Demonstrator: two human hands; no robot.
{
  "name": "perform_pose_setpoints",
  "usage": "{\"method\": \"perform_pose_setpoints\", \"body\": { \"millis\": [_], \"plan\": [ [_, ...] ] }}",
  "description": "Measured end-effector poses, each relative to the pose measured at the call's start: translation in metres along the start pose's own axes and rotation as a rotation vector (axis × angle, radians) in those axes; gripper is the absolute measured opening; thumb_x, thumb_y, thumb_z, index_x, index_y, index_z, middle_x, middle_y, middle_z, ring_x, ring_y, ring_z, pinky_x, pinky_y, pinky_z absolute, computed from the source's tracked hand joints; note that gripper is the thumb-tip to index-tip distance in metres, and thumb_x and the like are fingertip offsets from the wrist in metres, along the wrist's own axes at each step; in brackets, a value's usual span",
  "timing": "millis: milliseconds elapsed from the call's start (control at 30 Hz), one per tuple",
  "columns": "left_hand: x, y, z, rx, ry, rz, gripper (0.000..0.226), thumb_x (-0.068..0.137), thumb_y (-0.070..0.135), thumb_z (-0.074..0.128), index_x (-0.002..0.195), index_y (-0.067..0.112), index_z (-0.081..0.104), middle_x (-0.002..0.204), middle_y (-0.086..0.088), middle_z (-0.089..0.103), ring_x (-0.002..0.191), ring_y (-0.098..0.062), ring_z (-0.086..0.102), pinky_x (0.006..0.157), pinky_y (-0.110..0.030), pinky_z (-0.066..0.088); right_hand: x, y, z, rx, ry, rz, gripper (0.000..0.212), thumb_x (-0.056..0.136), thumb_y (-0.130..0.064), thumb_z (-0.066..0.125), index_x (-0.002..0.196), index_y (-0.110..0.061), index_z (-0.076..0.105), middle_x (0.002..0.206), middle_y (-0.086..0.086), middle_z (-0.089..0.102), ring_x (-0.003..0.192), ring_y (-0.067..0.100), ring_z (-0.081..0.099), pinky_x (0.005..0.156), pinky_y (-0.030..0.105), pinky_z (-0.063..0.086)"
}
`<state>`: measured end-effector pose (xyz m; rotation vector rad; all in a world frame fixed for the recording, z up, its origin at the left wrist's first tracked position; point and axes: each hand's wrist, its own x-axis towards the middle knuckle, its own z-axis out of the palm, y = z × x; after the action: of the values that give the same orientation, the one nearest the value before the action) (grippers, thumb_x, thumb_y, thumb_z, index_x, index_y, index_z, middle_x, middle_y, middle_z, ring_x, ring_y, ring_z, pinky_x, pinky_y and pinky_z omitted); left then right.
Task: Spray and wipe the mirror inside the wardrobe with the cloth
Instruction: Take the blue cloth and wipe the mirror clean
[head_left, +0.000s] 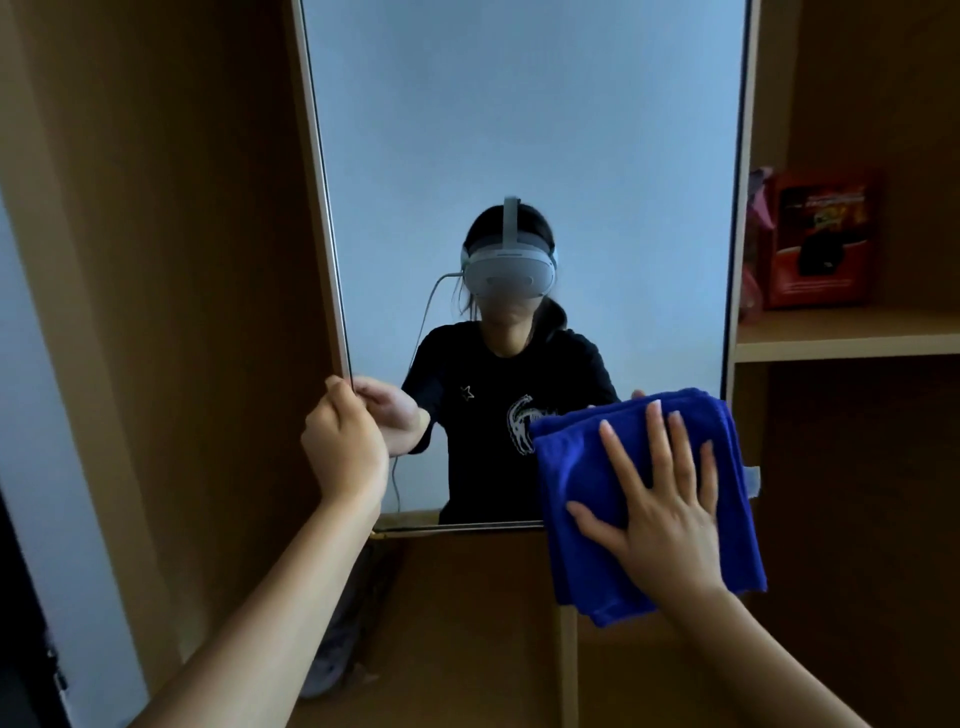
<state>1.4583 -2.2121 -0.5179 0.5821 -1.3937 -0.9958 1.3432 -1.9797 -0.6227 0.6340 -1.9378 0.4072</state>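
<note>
Print on the red box (821, 236) is too blurred to read.

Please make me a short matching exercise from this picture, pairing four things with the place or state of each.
Things:
1. folded blue microfibre cloth
2. left hand
3. right hand
4. red printed cardboard box

Places or states:
A. stands on the wooden shelf to the right of the mirror
B. grips the left edge of the tall framed mirror
C. lies flat with fingers spread, pressing on the cloth
D. is pressed over the mirror's lower right corner

Pairs: 1-D, 2-B, 3-C, 4-A
</note>
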Motion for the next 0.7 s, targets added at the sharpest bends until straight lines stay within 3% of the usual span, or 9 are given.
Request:
{"method": "perform_pose_setpoints", "body": {
  "millis": [333,533,600,700],
  "plan": [
    [-0.011,0.002,-0.007,0.166,-0.158,0.051,0.04,0.104,0.034,0.034,0.116,0.003,0.056,0.114,-0.019,0.063,0.105,-0.035,0.059,0.076,-0.031,0.037,0.018,-0.001,-0.011,0.024,-0.023,0.04,0.083,0.086,-0.075,0.03,0.155,-0.038,0.003,0.164,0.003,-0.01,0.151,0.022,-0.011,0.12,0.048,-0.006],
    [-0.013,0.005,-0.006,0.171,-0.198,0.043,0.042,0.103,0.037,0.034,0.125,0.005,0.049,0.123,-0.017,0.057,0.112,-0.031,0.056,0.076,-0.028,0.039,0.13,-0.008,-0.053,0.086,0.075,0.058,0.081,0.088,-0.075,0.029,0.155,-0.039,0.001,0.164,0.004,-0.009,0.151,0.022,-0.01,0.119,0.046,-0.011],
    [-0.018,0.013,-0.007,0.207,-0.148,0.189,0.05,0.102,0.035,0.037,0.142,0.004,0.034,0.144,-0.017,0.038,0.13,-0.028,0.042,0.09,-0.021,0.037,0.17,-0.013,-0.069,0.112,0.101,0.093,0.08,0.089,-0.075,0.028,0.155,-0.038,0.0,0.164,0.006,-0.01,0.151,0.024,-0.01,0.12,0.049,-0.008],
    [-0.03,0.044,0.005,0.253,-0.136,0.585,0.058,0.103,0.037,0.032,0.151,0.008,0.017,0.159,-0.007,0.01,0.145,-0.022,0.018,0.11,-0.029,0.029,0.189,-0.018,-0.075,0.091,0.112,0.108,0.081,0.092,-0.073,0.028,0.156,-0.034,-0.001,0.164,0.007,-0.012,0.151,0.026,-0.011,0.12,0.05,-0.007]
  ]
}}
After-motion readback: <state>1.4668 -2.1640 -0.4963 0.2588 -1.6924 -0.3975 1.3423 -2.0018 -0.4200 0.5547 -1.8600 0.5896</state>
